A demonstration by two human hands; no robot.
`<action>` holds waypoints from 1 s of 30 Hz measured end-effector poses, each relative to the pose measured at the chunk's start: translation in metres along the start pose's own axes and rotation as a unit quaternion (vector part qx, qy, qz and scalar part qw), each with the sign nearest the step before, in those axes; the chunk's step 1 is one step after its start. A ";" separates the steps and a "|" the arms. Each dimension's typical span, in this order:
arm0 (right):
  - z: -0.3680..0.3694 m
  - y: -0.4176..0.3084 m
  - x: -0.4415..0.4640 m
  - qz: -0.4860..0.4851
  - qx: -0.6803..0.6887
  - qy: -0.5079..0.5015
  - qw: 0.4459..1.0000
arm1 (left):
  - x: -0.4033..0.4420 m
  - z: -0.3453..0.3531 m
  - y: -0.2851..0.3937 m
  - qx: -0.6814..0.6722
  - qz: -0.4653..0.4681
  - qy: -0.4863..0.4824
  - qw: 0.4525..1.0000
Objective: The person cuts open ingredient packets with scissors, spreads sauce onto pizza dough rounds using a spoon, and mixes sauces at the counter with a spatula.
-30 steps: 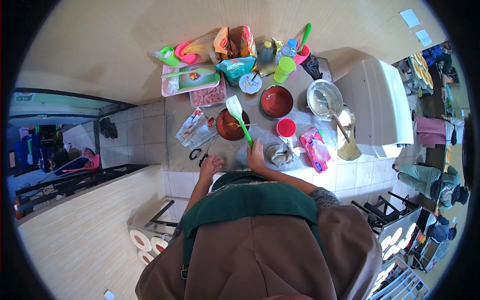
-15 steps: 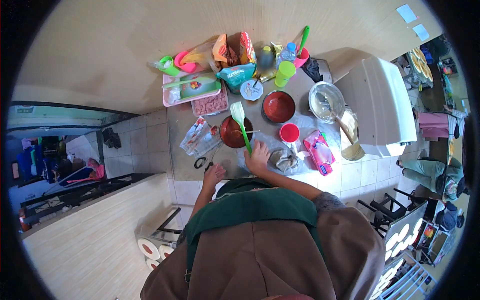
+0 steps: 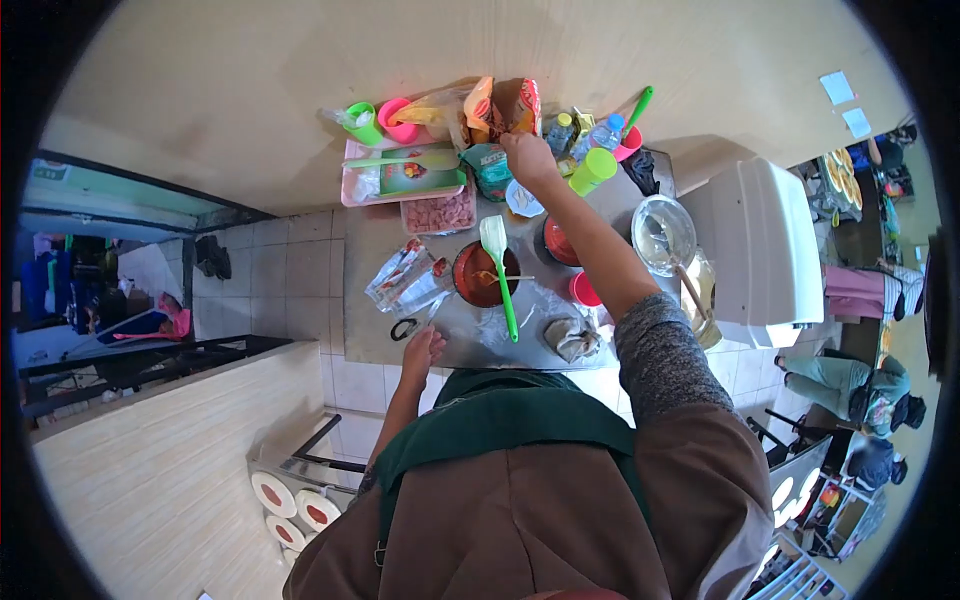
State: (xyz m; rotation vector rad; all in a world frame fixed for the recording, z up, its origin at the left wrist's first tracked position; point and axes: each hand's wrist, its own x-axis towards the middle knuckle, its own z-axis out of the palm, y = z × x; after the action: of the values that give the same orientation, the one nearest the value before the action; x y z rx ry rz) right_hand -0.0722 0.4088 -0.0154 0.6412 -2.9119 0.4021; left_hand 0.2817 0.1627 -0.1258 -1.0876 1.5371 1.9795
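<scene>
My right hand (image 3: 527,158) reaches to the back of the table, fingers bent in among the packets. Against it are a teal ketchup pouch (image 3: 488,172) and a red-and-brown packet (image 3: 524,108); which of them it grips is hidden. Near the front edge my left hand (image 3: 426,347) is loosely curled, nothing visible in it, beside black-handled scissors (image 3: 403,328). A green-handled spatula (image 3: 507,300) with a pale head lies across a dark bowl of red sauce (image 3: 470,280), where a thin stick also rests. Partly behind my right forearm is a second bowl of red sauce (image 3: 558,243).
A pink tray (image 3: 352,196) stands behind a box of pinkish meat (image 3: 438,213). On the right are a metal bowl (image 3: 662,222) and a large white appliance (image 3: 770,255). A crumpled cloth (image 3: 572,340) lies in front; a plastic wrapper (image 3: 408,280) is at left.
My right hand has let go of the spatula and moved to the packets at the back. The spatula stays across the bowl. My left hand stays by the scissors. The teal pouch looks narrower.
</scene>
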 end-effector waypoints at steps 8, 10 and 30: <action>-0.055 -0.029 -0.004 -0.116 0.043 0.072 0.990 | 0.013 -0.001 0.011 0.054 0.089 0.000 0.995; -0.082 -0.038 -0.008 -0.150 0.035 0.093 0.984 | 0.000 0.015 0.065 0.203 0.192 -0.022 0.960; -0.295 -0.065 -0.149 0.098 0.136 -0.129 0.977 | 0.021 0.189 0.102 0.002 0.392 -0.432 0.812</action>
State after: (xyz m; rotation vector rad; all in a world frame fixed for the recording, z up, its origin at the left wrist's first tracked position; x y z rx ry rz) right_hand 0.1107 0.4948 0.2543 0.4682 -3.2118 0.8088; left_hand 0.1335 0.3059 -0.0617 0.6005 1.4972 2.3987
